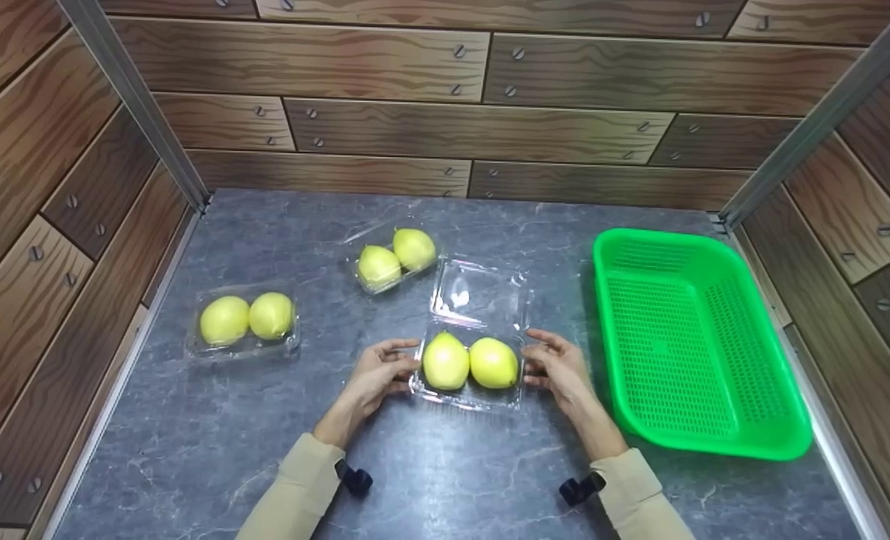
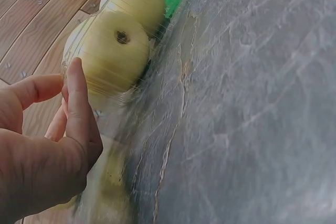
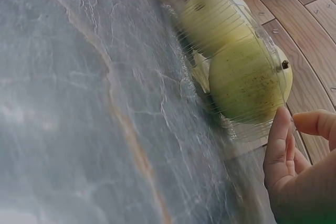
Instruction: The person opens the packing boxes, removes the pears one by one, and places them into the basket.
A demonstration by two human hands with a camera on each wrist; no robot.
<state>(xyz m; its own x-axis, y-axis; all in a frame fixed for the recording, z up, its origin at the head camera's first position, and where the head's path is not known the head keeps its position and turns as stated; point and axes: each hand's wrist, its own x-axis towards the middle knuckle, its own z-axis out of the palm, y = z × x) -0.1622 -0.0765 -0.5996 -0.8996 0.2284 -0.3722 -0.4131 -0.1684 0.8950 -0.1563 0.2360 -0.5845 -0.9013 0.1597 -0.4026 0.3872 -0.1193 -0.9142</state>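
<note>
A clear plastic clamshell box lies on the table between my hands, its lid folded back away from me. Two yellow-green pears sit side by side in its base. My left hand pinches the box's left rim between thumb and fingers. At the opposite rim, my right hand does the same, thumb and forefinger meeting at the plastic edge. From the left wrist, a pear shows through the ribbed side wall. The right wrist view has another pear just beyond the fingertips.
A second clear box with two pears sits behind and left of my hands. Farther left is another box holding two pears. A green plastic basket stands on the right. Wood-patterned walls enclose the grey table.
</note>
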